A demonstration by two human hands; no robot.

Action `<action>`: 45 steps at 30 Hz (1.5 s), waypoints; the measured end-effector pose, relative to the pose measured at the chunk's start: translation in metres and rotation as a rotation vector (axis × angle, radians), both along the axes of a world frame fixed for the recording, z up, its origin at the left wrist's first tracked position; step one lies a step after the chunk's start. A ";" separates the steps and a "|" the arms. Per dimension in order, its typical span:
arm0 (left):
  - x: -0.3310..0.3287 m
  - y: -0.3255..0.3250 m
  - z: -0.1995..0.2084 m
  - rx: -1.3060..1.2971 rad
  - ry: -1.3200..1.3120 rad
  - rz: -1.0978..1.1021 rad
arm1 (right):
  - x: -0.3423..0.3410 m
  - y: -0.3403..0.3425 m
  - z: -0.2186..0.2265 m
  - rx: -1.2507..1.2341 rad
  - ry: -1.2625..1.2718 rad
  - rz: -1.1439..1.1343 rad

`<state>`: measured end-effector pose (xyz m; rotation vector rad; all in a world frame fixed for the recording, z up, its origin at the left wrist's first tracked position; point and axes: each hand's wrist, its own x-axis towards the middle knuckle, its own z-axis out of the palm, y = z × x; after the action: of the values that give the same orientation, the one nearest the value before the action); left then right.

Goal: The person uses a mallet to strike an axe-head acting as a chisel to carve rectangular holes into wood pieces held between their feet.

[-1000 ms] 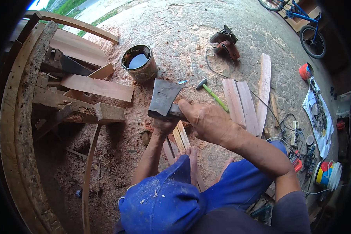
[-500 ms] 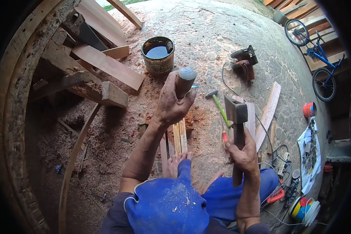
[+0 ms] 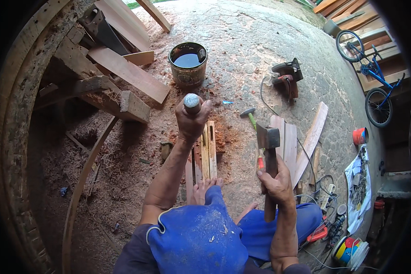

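My left hand [image 3: 192, 122] is wrapped round a chisel [image 3: 192, 101], its thick wooden handle upright with a pale, battered round end on top. The hand hides its blade. Beneath and nearer me lie narrow wooden strips [image 3: 209, 157], with slots cut near the far end of one; my bare foot [image 3: 201, 192] rests on their near end. Off to the right, my right hand [image 3: 280, 186] grips the wooden shaft of a hammer [image 3: 268, 137], its heavy metal head raised and apart from the chisel.
A bucket of dark liquid [image 3: 188, 64] stands ahead. Rightward lie a green-handled hammer [image 3: 250, 116], a corded power saw [image 3: 287, 80], boards [image 3: 312, 137] and cables. A handsaw [image 3: 102, 32] and timber beams [image 3: 134, 107] fill the left. Farther right is a blue bicycle [image 3: 372, 73].
The chisel has moved down and left with my left hand and now stands more upright. My right hand has shifted slightly left and down with the hammer.
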<state>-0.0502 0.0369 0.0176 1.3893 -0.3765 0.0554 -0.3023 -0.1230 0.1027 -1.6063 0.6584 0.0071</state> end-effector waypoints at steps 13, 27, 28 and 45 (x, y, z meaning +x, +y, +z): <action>0.002 -0.008 -0.009 -0.093 -0.030 0.016 | 0.056 0.013 0.020 -0.617 -0.177 0.333; -0.008 -0.028 -0.003 -0.153 -0.238 0.046 | 0.135 0.014 0.071 -1.162 -0.083 0.723; -0.004 -0.019 -0.023 -0.089 -0.214 0.033 | 0.133 0.017 0.075 -1.147 -0.117 0.726; 0.013 -0.005 -0.022 -0.011 -0.017 -0.108 | 0.098 0.020 0.027 -0.566 -0.051 0.432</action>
<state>-0.0371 0.0317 -0.0043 1.3561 -0.4637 -0.0196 -0.2046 -0.1027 0.1296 -2.2638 0.2674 0.1044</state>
